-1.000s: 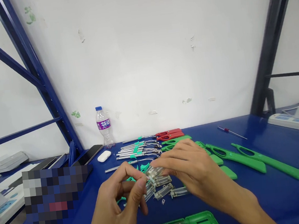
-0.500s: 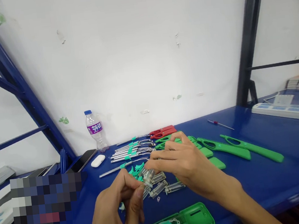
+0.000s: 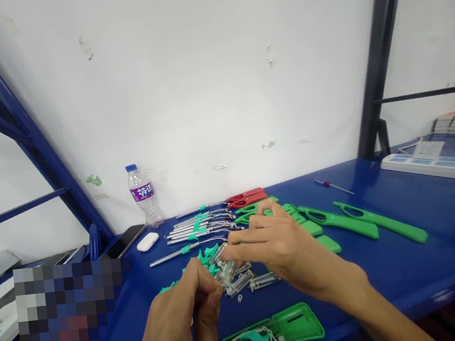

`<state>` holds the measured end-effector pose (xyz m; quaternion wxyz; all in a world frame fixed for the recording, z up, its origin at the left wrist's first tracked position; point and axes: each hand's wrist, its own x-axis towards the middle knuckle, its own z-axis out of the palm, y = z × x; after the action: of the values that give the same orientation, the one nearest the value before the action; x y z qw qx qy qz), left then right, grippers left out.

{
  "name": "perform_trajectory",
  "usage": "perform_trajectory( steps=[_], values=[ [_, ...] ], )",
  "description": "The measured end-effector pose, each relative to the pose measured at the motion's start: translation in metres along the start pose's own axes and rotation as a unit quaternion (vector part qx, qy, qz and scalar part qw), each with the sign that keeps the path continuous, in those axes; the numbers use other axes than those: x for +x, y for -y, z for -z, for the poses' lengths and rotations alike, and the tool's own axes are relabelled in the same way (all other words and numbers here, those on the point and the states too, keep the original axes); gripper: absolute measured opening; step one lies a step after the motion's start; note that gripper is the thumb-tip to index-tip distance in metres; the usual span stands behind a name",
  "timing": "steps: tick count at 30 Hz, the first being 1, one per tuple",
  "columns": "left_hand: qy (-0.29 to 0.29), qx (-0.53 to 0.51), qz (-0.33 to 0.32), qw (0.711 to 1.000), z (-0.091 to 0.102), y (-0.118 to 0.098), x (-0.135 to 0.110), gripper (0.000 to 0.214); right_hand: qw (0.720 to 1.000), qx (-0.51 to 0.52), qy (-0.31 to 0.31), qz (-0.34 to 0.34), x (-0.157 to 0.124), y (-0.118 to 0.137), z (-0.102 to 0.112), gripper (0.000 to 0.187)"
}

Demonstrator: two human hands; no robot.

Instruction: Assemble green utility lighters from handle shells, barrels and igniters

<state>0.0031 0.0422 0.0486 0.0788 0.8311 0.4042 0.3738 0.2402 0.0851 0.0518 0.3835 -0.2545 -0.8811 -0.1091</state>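
Two bare hands meet over the middle of the blue table, with one clear cartridge between them, raised above a small pile and tilted. The left hand comes up from the bottom edge, back outward, its thumb and forefinger pressed together in a pinch at the cartridge's lower end, the other fingers mostly hidden behind. The right hand reaches in from the lower right on a slanting forearm, back upward; two of its fingers stretch leftward, tips closed on the cartridge's upper part, while another finger is bent and lifted apart. Its thumb is hidden. Under and beside the fingertips lie at least three more clear cartridges, one tiny pale part, and a heap of teal pieces too tangled to count. Beyond are at least five metal rods with teal clips, and two red handles. Two long green handles lie to the right; more green ones sit partly behind the right hand, so their number cannot be told. One opened green casing lies nearest the person. Farther back are one screwdriver, one bottle, one white case and one dark phone beside it.
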Motion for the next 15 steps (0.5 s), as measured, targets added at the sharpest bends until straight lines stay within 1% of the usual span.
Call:
perform_trajectory(
  steps=[2, 5, 10, 15],
  values=[
    [0.009, 0.011, 0.001, 1.000, 0.0004, 0.0001, 0.0000, 0.034, 1.000, 0.002, 0.000, -0.001, -0.0005, 0.0000, -0.0009, 0.034],
    [0.024, 0.011, 0.019, 0.999, -0.0003, 0.0009, 0.0001, 0.036, 1.000, -0.018, 0.006, 0.001, -0.0007, 0.0001, -0.0017, 0.031],
    [0.045, 0.005, 0.048, 0.998, -0.0008, 0.0026, 0.0008, 0.037, 1.000, -0.021, -0.002, 0.009, -0.0010, 0.0011, -0.0009, 0.044],
    [0.044, -0.045, 0.072, 0.995, 0.0062, 0.0022, 0.0053, 0.039, 0.999, -0.043, -0.017, 0.000, 0.0008, 0.0036, 0.0000, 0.043]
  ],
)
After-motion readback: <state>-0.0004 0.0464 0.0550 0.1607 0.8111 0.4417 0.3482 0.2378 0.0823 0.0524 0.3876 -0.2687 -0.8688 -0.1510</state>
